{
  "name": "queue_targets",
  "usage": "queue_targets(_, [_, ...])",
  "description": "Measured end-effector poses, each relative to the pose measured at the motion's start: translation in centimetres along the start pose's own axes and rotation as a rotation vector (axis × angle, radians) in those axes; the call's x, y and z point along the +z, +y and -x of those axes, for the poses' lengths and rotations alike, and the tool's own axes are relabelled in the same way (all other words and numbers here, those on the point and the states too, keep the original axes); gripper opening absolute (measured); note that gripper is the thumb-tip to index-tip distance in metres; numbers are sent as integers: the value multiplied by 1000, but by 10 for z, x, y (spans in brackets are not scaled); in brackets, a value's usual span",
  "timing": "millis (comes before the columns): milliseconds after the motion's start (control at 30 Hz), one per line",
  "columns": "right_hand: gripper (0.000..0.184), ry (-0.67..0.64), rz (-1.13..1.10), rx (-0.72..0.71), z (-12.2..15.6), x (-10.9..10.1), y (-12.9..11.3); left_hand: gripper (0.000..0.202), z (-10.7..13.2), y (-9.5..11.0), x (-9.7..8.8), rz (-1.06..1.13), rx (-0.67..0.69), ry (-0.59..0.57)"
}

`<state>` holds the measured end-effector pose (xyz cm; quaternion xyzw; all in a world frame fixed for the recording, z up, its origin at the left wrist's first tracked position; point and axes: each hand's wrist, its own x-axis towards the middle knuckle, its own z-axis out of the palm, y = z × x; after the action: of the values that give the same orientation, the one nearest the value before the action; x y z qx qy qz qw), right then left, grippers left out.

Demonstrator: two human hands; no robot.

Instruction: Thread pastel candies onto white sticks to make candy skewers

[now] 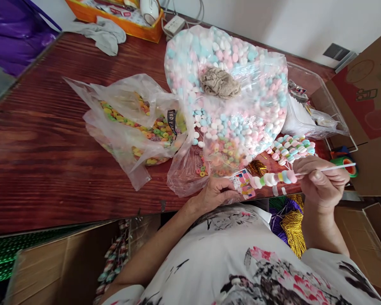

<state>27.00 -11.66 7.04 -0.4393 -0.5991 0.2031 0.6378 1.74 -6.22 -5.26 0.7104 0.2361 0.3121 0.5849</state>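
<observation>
One red-brown wood-grain table (34,148) adjoins a white wall (298,25). One cardboard box (368,106) stands at its right. Plastic bags: two principal ones counted, a larger bag of pastel pieces (263,91) and a smaller bag of ring pieces (120,89). One orange tray (114,19) sits at the rear. Hands: two. The right hand (322,182), raised over the front edge, knuckles up, clenches a stick; the left hand (220,190), forearm angled inward, pinches a card at the table edge. Cloths: two, one brown (220,82) on the larger bag, one grey (104,36) behind. One printed card (244,183). One strung row of pastel pieces (273,179), exact count unclear, lies between the hands, touching the white stick (339,167).
</observation>
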Motion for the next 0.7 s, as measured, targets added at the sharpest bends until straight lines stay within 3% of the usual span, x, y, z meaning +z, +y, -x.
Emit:
queue_targets(200, [24,-38,-249,190,-7,-3,5,30,-2,3,-1,81,-24,23])
queue_targets(367, [25,-106,-260,305,-7,2,16,31,-2,5,0,25,42,-42])
queue_targets(600, [19,-121,-155,211,-5,6,14,34,-1,-1,0,-37,188,-127])
queue_targets(700, [18,-191,-115,187,-1,7,6,32,-3,1,-1,-31,245,-194])
